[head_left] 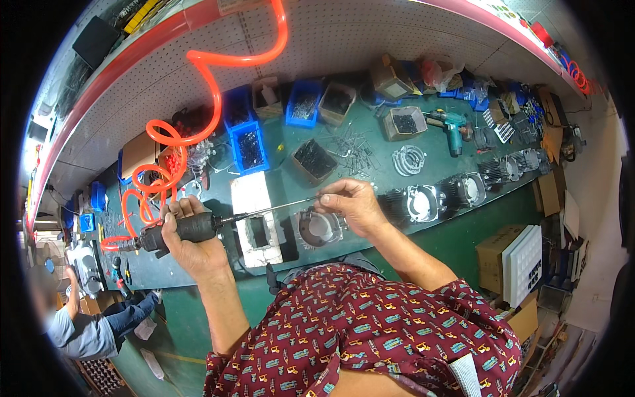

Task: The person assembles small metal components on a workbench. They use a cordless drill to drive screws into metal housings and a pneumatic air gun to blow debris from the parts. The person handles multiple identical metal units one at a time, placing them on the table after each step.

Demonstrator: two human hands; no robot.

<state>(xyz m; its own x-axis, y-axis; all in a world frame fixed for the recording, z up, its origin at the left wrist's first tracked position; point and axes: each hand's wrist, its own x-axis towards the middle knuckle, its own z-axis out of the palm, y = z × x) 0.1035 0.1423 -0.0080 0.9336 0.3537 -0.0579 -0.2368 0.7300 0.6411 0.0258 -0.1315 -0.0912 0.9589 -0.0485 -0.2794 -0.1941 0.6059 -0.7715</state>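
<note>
You hold the black power screwdriver (192,229) level, one hand at each end.
Your left hand (198,248) wraps its body, its red hose (162,185) coiled overhead, probably to give slack; your right hand (354,206) pinches narrowly at the tip of the long bit (284,206), likely steadying it, though whether a screw sits there you cannot tell. The tool spans above a white block (268,256) by the tabletop's (149,268) near edge, a metal housing (319,228) just right of it, seemingly within easy reach.
</note>
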